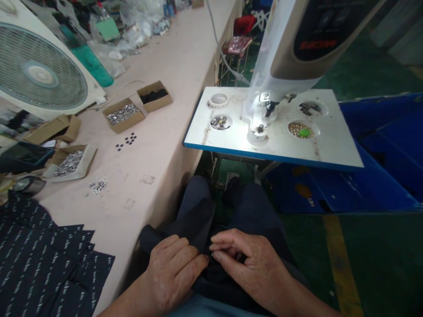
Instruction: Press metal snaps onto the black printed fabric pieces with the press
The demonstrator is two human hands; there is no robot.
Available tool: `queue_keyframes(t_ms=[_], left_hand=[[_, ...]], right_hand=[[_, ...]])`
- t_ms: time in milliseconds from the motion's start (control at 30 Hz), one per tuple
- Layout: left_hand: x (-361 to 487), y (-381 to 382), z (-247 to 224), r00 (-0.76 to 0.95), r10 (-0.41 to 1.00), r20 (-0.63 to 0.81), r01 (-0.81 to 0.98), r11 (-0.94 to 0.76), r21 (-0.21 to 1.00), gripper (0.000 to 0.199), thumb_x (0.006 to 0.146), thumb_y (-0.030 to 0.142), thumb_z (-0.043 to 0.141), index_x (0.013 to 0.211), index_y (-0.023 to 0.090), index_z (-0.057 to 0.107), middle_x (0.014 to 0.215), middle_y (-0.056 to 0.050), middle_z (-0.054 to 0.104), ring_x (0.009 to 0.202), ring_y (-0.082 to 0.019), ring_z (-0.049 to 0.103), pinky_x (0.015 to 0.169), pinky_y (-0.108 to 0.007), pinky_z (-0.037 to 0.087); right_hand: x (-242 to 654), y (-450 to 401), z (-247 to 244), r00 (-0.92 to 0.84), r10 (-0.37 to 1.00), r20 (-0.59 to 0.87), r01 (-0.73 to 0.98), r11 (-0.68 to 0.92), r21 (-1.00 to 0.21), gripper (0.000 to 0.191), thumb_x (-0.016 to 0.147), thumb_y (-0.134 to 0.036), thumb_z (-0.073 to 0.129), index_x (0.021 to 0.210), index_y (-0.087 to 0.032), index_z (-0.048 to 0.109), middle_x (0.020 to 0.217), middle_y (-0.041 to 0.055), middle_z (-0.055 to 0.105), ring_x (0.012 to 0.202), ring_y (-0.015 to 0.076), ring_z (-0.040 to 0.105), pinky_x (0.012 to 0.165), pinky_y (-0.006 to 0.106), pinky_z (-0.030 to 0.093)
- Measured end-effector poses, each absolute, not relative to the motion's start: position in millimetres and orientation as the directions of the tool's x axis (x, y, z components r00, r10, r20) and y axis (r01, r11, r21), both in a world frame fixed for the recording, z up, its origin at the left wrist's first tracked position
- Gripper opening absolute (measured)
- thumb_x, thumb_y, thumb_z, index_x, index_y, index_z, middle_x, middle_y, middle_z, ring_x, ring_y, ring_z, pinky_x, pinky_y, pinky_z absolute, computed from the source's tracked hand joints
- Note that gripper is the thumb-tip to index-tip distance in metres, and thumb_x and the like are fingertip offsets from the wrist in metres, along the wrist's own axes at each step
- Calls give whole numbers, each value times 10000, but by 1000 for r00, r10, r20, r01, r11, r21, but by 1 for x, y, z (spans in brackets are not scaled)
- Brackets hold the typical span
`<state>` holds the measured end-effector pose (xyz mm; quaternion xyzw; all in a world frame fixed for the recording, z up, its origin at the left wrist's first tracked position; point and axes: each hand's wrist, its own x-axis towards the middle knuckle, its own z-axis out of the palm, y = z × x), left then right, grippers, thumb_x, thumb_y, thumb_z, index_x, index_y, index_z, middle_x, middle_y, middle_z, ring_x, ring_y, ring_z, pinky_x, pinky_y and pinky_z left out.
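My left hand (175, 268) is low in the middle, its fingers curled over dark cloth (149, 235) that lies across my lap. Beside it, my right hand (249, 262) pinches a small shiny metal piece (212, 254) between thumb and fingertips, close to the left thumb. The piece is mostly covered, so its exact kind does not show. On the table to my left are a little pile of silvery metal parts (98, 186) and several loose black round parts (127, 141).
Ahead stands a press machine (280, 57) on a white tabletop (224, 147) with round part wells. On the pink table (158, 132) are cardboard boxes of metal parts (124, 125), a fan (39, 75), a bottle (92, 61) and stacked printed dark fabric (42, 264). Blue bins (370, 185) stand right.
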<state>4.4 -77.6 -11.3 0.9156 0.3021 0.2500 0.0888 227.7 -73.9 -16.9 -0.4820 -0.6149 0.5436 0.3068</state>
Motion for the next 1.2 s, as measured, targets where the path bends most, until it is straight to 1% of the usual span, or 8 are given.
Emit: queue_keyframes(t_ms=[233,433,533,667,767,933,1033,1200], left_hand=[[2,-81,-17,689,628,361,518,-776,360,251,923,106,431,1069,143,631,839,-71,683,730,-193,583,666,-350,434],[6,-79,-19,595,729,337,511,-667,542,232,833,58,498,1008,162,609,822,-39,663,716,-170,580,636,-311,412],[7,-78,-20,554,788,269,498,-573,651,203,818,55,560,969,183,606,797,-9,655,708,-145,588,636,-281,403],[9,-76,-22,486,860,156,502,-421,756,191,759,48,590,876,198,616,724,23,616,640,-117,566,591,-248,356],[13,-73,-21,429,903,19,524,-266,810,170,704,40,619,778,193,620,695,39,600,624,-100,559,582,-222,344],[19,-67,-15,371,875,-312,540,71,839,151,654,39,640,719,176,652,690,48,614,652,-97,559,587,-200,356],[20,-62,-12,373,776,-509,499,294,815,35,737,173,692,743,157,662,671,43,610,613,-93,509,558,-201,353],[17,-52,-9,462,607,-647,420,493,762,274,764,374,764,823,125,665,679,32,586,594,-87,436,526,-209,314]], right_hand=[[229,-73,-16,-475,880,-36,355,154,-922,216,910,-147,623,1051,-270,731,946,-30,791,839,140,744,758,221,537],[235,-70,-5,-553,833,13,369,258,-893,349,934,-128,537,1185,-306,702,984,-30,795,848,143,751,770,230,529],[238,-71,4,-528,849,-20,433,248,-867,351,881,-251,669,1228,-295,681,1083,4,785,946,204,745,852,289,529],[238,-72,3,-573,815,-83,472,245,-847,779,640,-554,888,1319,-280,623,1215,61,744,1072,305,708,944,381,514],[234,-72,-7,-580,809,-99,476,237,-847,649,719,-391,863,1314,-296,621,1227,42,738,1090,276,701,958,363,505],[229,-64,-13,-524,836,-162,443,105,-890,501,766,-78,659,1221,-289,666,1101,-10,770,1004,202,718,882,290,500],[230,-56,-9,-501,826,-258,394,-48,-918,508,736,-33,605,1169,-287,676,963,-40,780,889,173,721,798,265,491],[231,-46,-9,-513,764,-391,254,-300,-919,428,720,-84,640,1125,-219,666,848,-25,735,729,138,658,660,226,467]])
